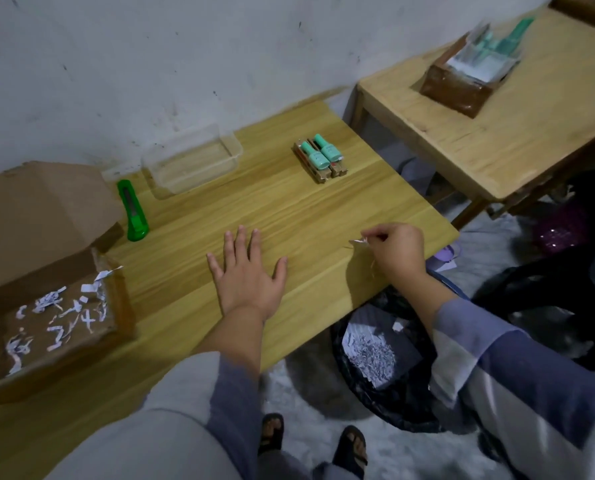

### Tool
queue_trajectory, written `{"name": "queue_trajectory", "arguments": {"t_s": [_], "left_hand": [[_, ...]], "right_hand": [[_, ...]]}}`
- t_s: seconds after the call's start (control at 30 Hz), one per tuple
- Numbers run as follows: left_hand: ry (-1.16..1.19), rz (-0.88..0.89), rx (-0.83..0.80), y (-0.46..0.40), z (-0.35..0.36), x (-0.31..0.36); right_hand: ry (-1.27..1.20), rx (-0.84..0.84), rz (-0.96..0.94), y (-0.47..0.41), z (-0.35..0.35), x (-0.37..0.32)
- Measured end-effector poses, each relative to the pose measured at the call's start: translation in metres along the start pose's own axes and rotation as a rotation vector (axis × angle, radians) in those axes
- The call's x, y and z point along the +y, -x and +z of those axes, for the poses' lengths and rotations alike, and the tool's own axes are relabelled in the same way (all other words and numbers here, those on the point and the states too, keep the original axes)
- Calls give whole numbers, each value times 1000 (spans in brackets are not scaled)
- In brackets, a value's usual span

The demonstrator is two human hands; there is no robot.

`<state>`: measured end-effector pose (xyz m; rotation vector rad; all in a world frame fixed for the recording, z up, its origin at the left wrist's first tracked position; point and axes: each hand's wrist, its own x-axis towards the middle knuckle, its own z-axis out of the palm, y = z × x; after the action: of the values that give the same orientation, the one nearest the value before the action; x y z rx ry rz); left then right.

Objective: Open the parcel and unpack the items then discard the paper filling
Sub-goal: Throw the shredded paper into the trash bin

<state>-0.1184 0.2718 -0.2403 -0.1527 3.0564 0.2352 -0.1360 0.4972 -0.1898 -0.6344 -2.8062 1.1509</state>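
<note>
Against a scuffed white wall we see the pale wooden worktop (pixel 289 209); our left hand (pixel 247 271) lies flat on it, fingers spread, grasping nothing; our right hand (pixel 396 251) pinches a thin white paper shred (pixel 358 241) near the right edge; the opened brown cardboard parcel (pixel 46 271) sits at left, shreds inside; two mint-green bottles (pixel 320 154) lie on small cartons beside a clear plastic tray (pixel 192 161); a black-lined bin (pixel 386 362) stands below.
</note>
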Motion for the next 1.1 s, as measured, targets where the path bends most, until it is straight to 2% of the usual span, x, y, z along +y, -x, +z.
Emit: {"name": "queue_trajectory", "arguments": {"t_s": [0.33, 0.5, 0.63, 0.73, 0.9, 1.1], "left_hand": [[-5, 47, -47, 2, -4, -1], [-5, 56, -37, 0, 1, -2], [7, 57, -28, -1, 5, -3], [8, 58, -15, -2, 6, -3], [7, 53, -23, -4, 7, -2], [23, 59, -28, -3, 6, -2]], "right_hand": [[160, 298, 211, 48, -50, 51], [312, 299, 263, 78, -43, 79], [190, 347, 324, 84, -35, 90], [115, 325, 373, 79, -34, 103], [92, 137, 418, 76, -38, 114], [109, 117, 396, 81, -47, 104]]}}
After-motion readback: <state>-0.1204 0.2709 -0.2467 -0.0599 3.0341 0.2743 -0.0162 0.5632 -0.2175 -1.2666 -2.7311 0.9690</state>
